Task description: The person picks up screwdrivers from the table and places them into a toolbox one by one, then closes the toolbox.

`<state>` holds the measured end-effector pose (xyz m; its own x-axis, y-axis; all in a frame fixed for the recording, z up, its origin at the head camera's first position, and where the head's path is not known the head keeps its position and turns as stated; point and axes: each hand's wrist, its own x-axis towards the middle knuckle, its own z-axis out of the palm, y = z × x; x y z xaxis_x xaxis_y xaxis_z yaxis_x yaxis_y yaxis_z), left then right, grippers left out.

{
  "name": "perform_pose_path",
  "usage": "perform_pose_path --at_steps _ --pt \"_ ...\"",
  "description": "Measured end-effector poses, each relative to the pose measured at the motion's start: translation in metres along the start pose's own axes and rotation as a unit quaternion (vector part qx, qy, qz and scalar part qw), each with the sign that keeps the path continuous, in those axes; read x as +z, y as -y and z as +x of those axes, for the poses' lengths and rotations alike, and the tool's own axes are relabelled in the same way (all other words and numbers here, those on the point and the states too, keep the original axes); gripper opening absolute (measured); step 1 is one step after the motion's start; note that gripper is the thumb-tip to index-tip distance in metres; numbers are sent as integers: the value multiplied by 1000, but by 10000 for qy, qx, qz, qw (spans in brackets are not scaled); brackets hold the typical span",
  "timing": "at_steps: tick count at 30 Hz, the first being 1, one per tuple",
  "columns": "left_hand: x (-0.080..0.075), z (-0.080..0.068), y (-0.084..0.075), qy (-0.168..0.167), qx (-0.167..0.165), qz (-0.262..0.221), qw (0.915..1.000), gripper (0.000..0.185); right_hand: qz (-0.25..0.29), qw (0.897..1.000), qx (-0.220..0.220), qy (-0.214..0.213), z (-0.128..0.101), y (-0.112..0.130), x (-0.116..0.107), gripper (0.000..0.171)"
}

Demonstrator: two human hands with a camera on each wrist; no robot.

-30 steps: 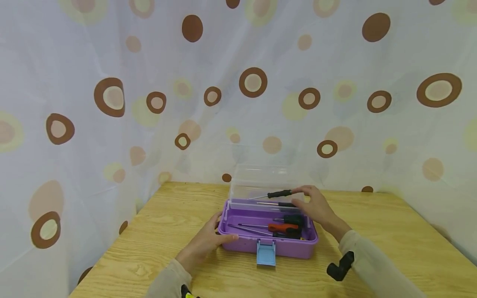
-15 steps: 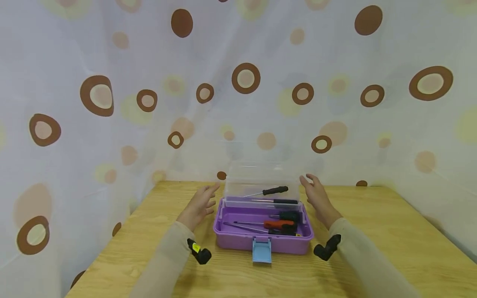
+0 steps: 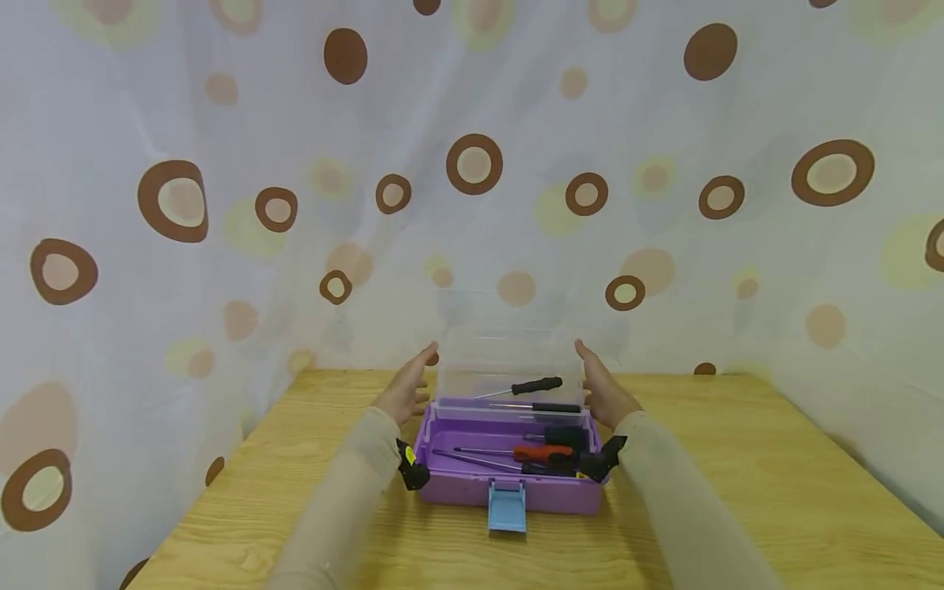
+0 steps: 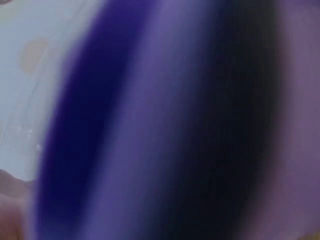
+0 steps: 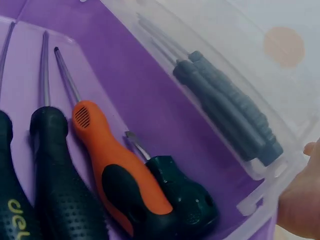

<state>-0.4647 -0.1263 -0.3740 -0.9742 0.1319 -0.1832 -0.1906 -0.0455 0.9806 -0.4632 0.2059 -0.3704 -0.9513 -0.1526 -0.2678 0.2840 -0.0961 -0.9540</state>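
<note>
A purple toolbox (image 3: 450,490) with its clear lid (image 3: 509,348) swung back stands on the wooden table. My left hand (image 3: 401,395) is at the lid's left side and my right hand (image 3: 606,393) at its right side, fingers extended and nothing held. In the right wrist view an orange-and-black screwdriver (image 5: 117,155) lies in the box beside a stubby dark green screwdriver (image 5: 185,195) and black-handled screwdrivers (image 5: 62,165). Two more dark-handled screwdrivers (image 5: 220,105) show through the lid. The blurred purple box wall (image 4: 150,120) fills most of the left wrist view.
A light blue latch (image 3: 507,510) hangs down at the toolbox front. The wooden table (image 3: 737,475) extends to both sides. A white curtain with brown spots (image 3: 472,229) hangs close behind the table. Black wrist cameras (image 3: 413,467) overlap the box's front corners in the head view.
My left hand left the box's front left corner and moved back to the lid's left side. My right hand withdrew from the screwdrivers at the lid, then came in beside its right edge.
</note>
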Motion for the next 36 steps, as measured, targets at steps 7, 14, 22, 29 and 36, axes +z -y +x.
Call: perform_pose_path --at_steps 7,14,22,29,36 --pt "8 2 0 579 -313 -124 9978 97 140 9997 116 154 0 2 1 93" --pt "12 2 15 422 -217 -677 9966 95 -104 9997 88 227 1 -3 6 97" --pt "19 2 21 56 406 -1147 9926 80 -147 9998 -13 140 2 -7 6 96" --pt "20 2 25 -72 493 -1327 9899 80 -67 9996 -278 -87 0 -12 3 103" --pt "19 1 25 -96 720 -1480 9863 76 -126 9965 -715 -413 1 -16 3 94"
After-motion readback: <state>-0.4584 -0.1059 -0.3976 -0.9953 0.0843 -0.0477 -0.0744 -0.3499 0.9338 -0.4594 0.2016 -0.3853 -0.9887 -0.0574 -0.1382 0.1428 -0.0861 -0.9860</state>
